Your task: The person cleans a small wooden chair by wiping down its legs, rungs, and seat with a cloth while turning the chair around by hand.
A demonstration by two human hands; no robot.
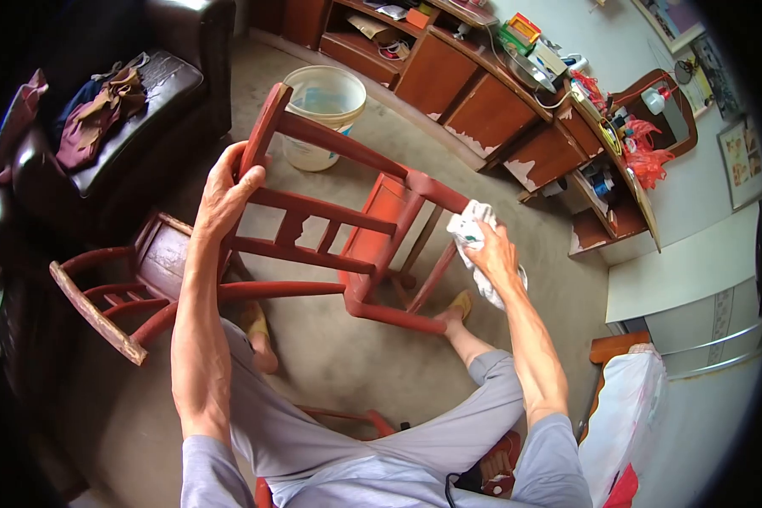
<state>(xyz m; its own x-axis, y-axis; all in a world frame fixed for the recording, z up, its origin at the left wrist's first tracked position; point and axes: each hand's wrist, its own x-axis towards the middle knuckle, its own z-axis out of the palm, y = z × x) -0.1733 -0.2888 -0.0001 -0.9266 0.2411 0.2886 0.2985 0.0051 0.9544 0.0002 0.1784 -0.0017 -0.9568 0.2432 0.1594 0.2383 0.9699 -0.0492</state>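
A red wooden chair [309, 207] is tipped over in front of me, its backrest toward the left and its legs toward the right. My left hand [227, 188] is wrapped round the end of the backrest. In my right hand [493, 254] is a bunched white cloth [472, 222], pressed against a chair leg near the seat's far right side. Part of the cloth hangs below the wrist. The reddish seat panel [377, 220] shows behind the frame.
A white bucket [323, 93] stands beyond the chair. To the left are a worn wooden chair [165, 254] and a dark leather sofa [178, 76] with clothes [106, 114] on it. Brown cabinets [483, 102] with peeling fronts line the back. My feet rest either side of the chair.
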